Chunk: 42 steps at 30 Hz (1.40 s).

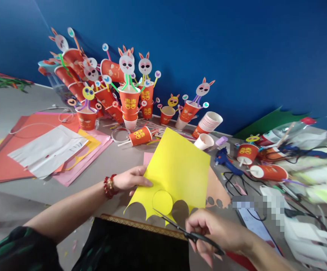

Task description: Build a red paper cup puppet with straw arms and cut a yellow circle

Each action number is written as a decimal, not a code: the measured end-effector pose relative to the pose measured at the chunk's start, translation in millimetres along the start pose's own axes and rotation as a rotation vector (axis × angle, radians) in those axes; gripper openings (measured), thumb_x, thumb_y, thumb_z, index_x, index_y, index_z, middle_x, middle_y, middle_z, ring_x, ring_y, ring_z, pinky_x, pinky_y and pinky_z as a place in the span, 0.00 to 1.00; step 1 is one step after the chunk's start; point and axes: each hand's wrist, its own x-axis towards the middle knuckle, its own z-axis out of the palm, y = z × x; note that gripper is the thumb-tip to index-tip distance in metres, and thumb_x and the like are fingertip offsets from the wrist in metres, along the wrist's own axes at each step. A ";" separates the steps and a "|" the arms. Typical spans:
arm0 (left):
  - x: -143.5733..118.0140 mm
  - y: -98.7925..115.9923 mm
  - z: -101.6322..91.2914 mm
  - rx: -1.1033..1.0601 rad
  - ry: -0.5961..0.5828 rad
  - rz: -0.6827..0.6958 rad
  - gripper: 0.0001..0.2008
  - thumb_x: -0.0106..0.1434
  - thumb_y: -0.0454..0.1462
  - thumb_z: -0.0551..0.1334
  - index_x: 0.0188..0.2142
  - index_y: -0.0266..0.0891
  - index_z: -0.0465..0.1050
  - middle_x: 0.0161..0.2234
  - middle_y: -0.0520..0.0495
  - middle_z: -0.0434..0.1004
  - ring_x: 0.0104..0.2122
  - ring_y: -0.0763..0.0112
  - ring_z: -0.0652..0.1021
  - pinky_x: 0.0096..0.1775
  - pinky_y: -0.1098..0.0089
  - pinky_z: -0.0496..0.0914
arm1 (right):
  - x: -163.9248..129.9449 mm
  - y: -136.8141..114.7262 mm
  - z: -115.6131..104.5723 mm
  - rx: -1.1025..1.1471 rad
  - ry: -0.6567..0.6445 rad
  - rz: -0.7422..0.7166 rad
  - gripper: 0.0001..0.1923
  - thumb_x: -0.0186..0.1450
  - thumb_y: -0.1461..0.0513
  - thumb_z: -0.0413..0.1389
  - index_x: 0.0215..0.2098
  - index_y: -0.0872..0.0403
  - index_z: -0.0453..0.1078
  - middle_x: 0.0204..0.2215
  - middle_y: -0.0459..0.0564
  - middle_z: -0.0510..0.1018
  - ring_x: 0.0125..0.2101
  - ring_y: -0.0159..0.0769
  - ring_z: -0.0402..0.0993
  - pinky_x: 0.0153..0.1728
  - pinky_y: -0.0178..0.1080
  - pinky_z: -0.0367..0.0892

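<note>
My left hand, with a red bead bracelet on the wrist, grips the left edge of a yellow paper sheet held above the table. The sheet's lower edge has round scallops cut out, and a yellow circle is nearly cut free there. My right hand grips black scissors whose blades reach under the circle at the sheet's bottom edge.
Red paper cups with bunny faces on sticks stand along the blue wall. A white cup stack, a blue glue gun with cables, and coloured paper sheets lie around. A phone lies to the right.
</note>
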 end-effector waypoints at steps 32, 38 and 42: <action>5.9 2.2 -1.9 -0.035 -0.081 -0.040 0.10 0.56 0.35 0.67 0.37 0.32 0.76 0.18 0.52 0.78 0.06 0.82 0.64 0.07 0.82 0.52 | 6.5 -23.5 -14.6 -0.110 -0.140 0.008 0.34 0.51 0.35 0.61 0.28 0.57 0.67 0.16 0.43 0.73 0.11 0.20 0.60 0.11 0.23 0.56; 7.7 0.2 -1.0 -0.025 -0.097 -0.052 0.07 0.56 0.35 0.67 0.33 0.31 0.77 0.16 0.52 0.77 0.06 0.82 0.64 0.07 0.83 0.52 | 7.4 -23.8 -14.7 -0.126 -0.140 0.011 0.32 0.51 0.37 0.62 0.28 0.57 0.67 0.17 0.43 0.74 0.13 0.21 0.62 0.13 0.23 0.58; 7.5 -0.5 -0.9 -0.024 -0.092 -0.054 0.08 0.57 0.35 0.67 0.35 0.31 0.77 0.17 0.52 0.78 0.06 0.82 0.66 0.07 0.83 0.53 | 8.9 -20.5 -14.2 -0.104 -0.129 0.007 0.32 0.51 0.38 0.64 0.28 0.58 0.68 0.17 0.44 0.74 0.13 0.22 0.63 0.13 0.23 0.59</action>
